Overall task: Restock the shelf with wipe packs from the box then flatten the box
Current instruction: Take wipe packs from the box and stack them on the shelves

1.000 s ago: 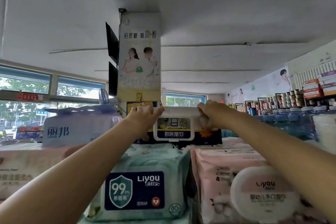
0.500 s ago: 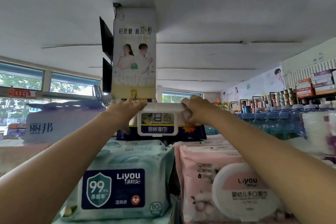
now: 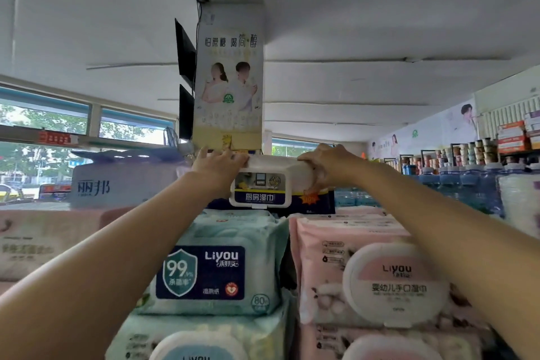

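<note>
Glossy plastic wipe pack (image 3: 263, 184)

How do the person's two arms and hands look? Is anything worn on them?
Both forearms are bare as far as the picture shows: no sleeves, gloves, watch or bracelet. The left hand and the right hand show no rings, though some fingers are hidden.
</note>
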Demonstrator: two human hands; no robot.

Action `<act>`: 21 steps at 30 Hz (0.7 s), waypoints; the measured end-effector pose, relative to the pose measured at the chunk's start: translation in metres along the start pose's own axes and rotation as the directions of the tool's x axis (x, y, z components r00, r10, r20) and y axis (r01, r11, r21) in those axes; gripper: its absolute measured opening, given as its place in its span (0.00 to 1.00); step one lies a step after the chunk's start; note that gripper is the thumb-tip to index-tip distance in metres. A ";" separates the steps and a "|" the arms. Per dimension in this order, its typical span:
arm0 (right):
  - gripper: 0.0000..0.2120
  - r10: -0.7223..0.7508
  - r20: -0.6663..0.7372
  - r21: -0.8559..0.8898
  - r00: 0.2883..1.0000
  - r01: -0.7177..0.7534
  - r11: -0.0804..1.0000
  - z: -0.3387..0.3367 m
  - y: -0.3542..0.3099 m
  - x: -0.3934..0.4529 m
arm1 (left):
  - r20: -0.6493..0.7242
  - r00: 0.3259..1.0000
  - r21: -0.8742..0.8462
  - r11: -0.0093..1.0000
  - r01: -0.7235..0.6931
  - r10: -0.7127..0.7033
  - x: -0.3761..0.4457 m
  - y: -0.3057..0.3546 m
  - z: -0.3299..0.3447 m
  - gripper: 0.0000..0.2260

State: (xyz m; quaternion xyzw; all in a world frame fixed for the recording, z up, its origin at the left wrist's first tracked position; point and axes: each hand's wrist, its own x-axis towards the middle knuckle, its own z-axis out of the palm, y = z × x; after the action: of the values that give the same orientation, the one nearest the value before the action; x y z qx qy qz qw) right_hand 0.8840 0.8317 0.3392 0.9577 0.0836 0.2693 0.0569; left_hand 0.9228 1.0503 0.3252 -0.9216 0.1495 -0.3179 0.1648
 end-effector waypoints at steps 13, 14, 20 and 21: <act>0.24 0.184 -0.011 -0.097 0.983 -0.184 0.978 -0.026 -0.005 -0.079 | -0.209 0.974 -0.178 0.976 -0.124 0.086 -0.045 0.025 -0.024 0.19; 0.22 0.188 -0.026 -0.071 0.982 -0.190 0.979 -0.028 -0.009 -0.085 | -0.235 0.968 -0.197 0.971 -0.139 0.090 -0.055 0.028 -0.026 0.18; 0.15 0.116 -0.072 0.028 0.991 -0.114 0.993 -0.052 -0.044 -0.120 | -0.272 0.953 -0.289 0.934 -0.210 0.130 -0.116 0.042 -0.048 0.17; 0.14 0.068 -0.055 0.119 0.996 -0.061 0.991 -0.055 -0.052 -0.127 | -0.250 0.959 -0.318 0.924 -0.214 0.137 -0.127 0.044 -0.048 0.18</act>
State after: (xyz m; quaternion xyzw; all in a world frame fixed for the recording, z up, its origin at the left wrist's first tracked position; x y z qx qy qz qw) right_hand 0.7418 0.8616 0.3141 0.9532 0.0698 0.2938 -0.0107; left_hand 0.7893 1.0488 0.2753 -0.8774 0.3023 -0.3722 0.0127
